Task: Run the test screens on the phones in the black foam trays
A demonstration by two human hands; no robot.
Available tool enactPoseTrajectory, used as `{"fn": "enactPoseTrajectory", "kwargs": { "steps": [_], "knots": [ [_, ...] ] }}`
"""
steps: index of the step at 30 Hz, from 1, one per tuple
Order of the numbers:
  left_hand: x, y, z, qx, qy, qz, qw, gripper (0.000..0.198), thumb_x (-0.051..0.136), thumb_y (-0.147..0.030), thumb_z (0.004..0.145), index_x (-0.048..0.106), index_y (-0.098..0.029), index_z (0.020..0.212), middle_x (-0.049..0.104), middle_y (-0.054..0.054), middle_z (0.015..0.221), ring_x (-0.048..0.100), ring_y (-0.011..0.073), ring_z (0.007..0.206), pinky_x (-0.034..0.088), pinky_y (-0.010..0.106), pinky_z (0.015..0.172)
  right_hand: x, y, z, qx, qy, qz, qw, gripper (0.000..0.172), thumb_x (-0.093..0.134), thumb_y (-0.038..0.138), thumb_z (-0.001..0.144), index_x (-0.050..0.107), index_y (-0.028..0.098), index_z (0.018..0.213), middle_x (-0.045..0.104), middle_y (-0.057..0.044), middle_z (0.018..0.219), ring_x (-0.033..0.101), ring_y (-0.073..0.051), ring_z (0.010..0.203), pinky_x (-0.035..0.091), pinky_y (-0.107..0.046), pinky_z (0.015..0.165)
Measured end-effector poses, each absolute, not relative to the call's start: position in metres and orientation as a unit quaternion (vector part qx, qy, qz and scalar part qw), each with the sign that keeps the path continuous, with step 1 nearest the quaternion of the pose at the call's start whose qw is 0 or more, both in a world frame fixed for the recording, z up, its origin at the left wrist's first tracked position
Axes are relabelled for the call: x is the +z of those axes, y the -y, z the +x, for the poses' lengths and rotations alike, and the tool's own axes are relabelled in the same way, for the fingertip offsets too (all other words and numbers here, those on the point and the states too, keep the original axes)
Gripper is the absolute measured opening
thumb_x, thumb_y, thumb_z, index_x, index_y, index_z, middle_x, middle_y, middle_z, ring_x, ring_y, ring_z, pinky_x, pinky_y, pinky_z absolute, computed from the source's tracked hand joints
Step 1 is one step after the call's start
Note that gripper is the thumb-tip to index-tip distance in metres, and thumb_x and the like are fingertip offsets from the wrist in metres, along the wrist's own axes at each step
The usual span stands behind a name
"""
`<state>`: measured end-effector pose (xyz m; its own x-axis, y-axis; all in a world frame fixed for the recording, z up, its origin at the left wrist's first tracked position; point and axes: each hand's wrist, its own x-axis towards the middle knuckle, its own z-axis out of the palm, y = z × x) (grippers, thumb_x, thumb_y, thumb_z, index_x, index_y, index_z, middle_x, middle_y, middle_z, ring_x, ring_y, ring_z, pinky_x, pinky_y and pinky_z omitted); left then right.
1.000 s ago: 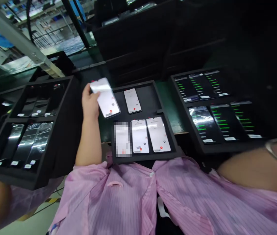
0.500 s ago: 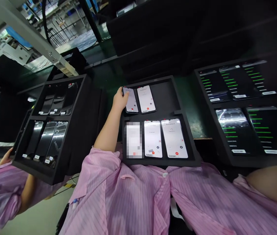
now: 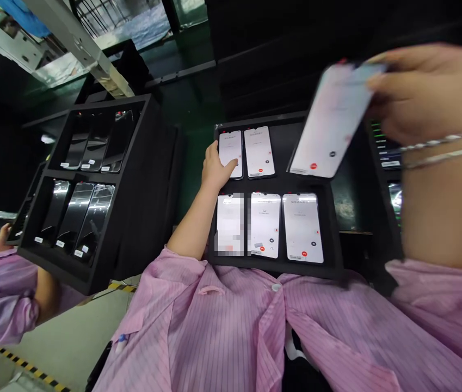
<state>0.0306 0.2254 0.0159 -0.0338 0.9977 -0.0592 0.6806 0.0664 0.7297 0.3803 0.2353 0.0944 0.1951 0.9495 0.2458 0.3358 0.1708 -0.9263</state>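
Note:
A black tray [image 3: 276,267] lies in front of my body, with several lit phones in two rows. My left hand [image 3: 216,167] rests at the left edge of the upper-left phone [image 3: 234,148], fingers apart, thumb over its screen. My right hand [image 3: 430,87], slightly blurred, grips the top end of a phone with a white screen [image 3: 331,120], holding it tilted above the tray's upper right part. Another phone [image 3: 260,149] sits beside the upper-left one. In the lower row are several more, among them a right-hand phone [image 3: 303,226].
Stacked black trays [image 3: 120,179] with dark-screened phones stand at left. Beyond them is another person's sleeve [image 3: 2,305]. Behind my right arm, a further tray of phones shows partly. A metal post [image 3: 87,54] rises at upper left.
My right hand has come into view holding a phone over the tray. My left thumb has shifted lower on the upper-left phone. The view has shifted slightly.

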Motion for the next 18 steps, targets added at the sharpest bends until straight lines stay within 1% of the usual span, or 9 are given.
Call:
{"fn": "enactPoseTrajectory", "kwargs": {
  "steps": [3, 6, 7, 9, 11, 13, 15, 17, 18],
  "knots": [
    [0.017, -0.226, 0.032, 0.242, -0.675, 0.635, 0.288, 0.091, 0.076, -0.033, 0.086, 0.034, -0.027, 0.166, 0.026, 0.012, 0.18, 0.034, 0.0437, 0.163, 0.032, 0.058, 0.134, 0.071, -0.262, 0.367, 0.373, 0.517, -0.646, 0.42, 0.022, 0.076, 0.009, 0.095, 0.082, 0.01, 0.117, 0.078, -0.015, 0.099, 0.071, -0.019, 0.077, 0.06, -0.051, 0.082],
    [0.015, -0.227, 0.033, 0.245, -0.679, 0.633, 0.279, 0.089, 0.079, -0.029, 0.083, 0.039, -0.031, 0.162, 0.026, 0.01, 0.18, 0.034, 0.0456, 0.162, 0.035, 0.06, 0.132, 0.044, -0.29, 0.357, 0.364, 0.527, -0.676, 0.364, 0.029, 0.071, 0.001, 0.092, 0.078, 0.003, 0.12, 0.078, -0.016, 0.096, 0.068, -0.016, 0.074, 0.058, -0.051, 0.083],
    [0.015, -0.227, 0.034, 0.25, -0.678, 0.634, 0.276, 0.088, 0.079, -0.028, 0.082, 0.041, -0.032, 0.161, 0.027, 0.009, 0.179, 0.034, 0.0453, 0.162, 0.035, 0.059, 0.132, 0.038, -0.296, 0.356, 0.356, 0.534, -0.68, 0.354, 0.028, 0.071, 0.002, 0.092, 0.078, 0.003, 0.12, 0.078, -0.017, 0.097, 0.069, -0.017, 0.077, 0.058, -0.052, 0.085],
    [0.013, -0.226, 0.034, 0.256, -0.677, 0.634, 0.271, 0.084, 0.079, -0.028, 0.083, 0.044, -0.034, 0.159, 0.029, 0.009, 0.178, 0.034, 0.0444, 0.163, 0.036, 0.059, 0.132, 0.033, -0.298, 0.356, 0.33, 0.554, -0.686, 0.338, 0.022, 0.075, 0.01, 0.093, 0.078, 0.006, 0.114, 0.079, -0.019, 0.103, 0.073, -0.025, 0.093, 0.056, -0.058, 0.097],
    [0.013, -0.225, 0.033, 0.264, -0.673, 0.634, 0.274, 0.08, 0.077, -0.03, 0.086, 0.044, -0.034, 0.159, 0.031, 0.009, 0.177, 0.035, 0.0419, 0.163, 0.036, 0.057, 0.132, 0.038, -0.287, 0.356, 0.283, 0.595, -0.677, 0.327, 0.017, 0.079, 0.026, 0.094, 0.078, 0.018, 0.109, 0.078, -0.015, 0.114, 0.07, -0.035, 0.118, 0.046, -0.068, 0.115],
    [0.013, -0.225, 0.031, 0.279, -0.664, 0.633, 0.284, 0.074, 0.073, -0.031, 0.09, 0.044, -0.032, 0.158, 0.035, 0.01, 0.176, 0.038, 0.0375, 0.162, 0.038, 0.052, 0.131, 0.046, -0.263, 0.351, 0.23, 0.658, -0.635, 0.333, 0.018, 0.072, 0.042, 0.098, 0.075, 0.031, 0.112, 0.076, -0.007, 0.126, 0.06, -0.042, 0.138, 0.035, -0.073, 0.126],
    [0.013, -0.225, 0.029, 0.298, -0.658, 0.626, 0.294, 0.069, 0.069, -0.03, 0.093, 0.045, -0.029, 0.158, 0.039, 0.011, 0.173, 0.043, 0.0332, 0.16, 0.04, 0.047, 0.129, 0.05, -0.233, 0.339, 0.197, 0.719, -0.572, 0.342, 0.024, 0.057, 0.046, 0.104, 0.071, 0.038, 0.121, 0.073, -0.004, 0.134, 0.058, -0.04, 0.14, 0.04, -0.072, 0.125],
    [0.012, -0.226, 0.027, 0.309, -0.658, 0.619, 0.298, 0.065, 0.066, -0.028, 0.094, 0.046, -0.028, 0.157, 0.043, 0.011, 0.171, 0.046, 0.0311, 0.157, 0.043, 0.044, 0.127, 0.046, -0.208, 0.323, 0.197, 0.758, -0.524, 0.335, 0.029, 0.049, 0.038, 0.103, 0.07, 0.032, 0.121, 0.074, -0.008, 0.132, 0.065, -0.036, 0.13, 0.05, -0.066, 0.118],
    [0.012, -0.226, 0.027, 0.311, -0.659, 0.617, 0.297, 0.065, 0.066, -0.028, 0.094, 0.046, -0.028, 0.156, 0.044, 0.011, 0.171, 0.047, 0.031, 0.156, 0.044, 0.044, 0.126, 0.041, -0.199, 0.315, 0.2, 0.773, -0.505, 0.328, 0.029, 0.047, 0.034, 0.101, 0.07, 0.028, 0.119, 0.075, -0.01, 0.128, 0.067, -0.035, 0.126, 0.052, -0.064, 0.116]
  ]
}}
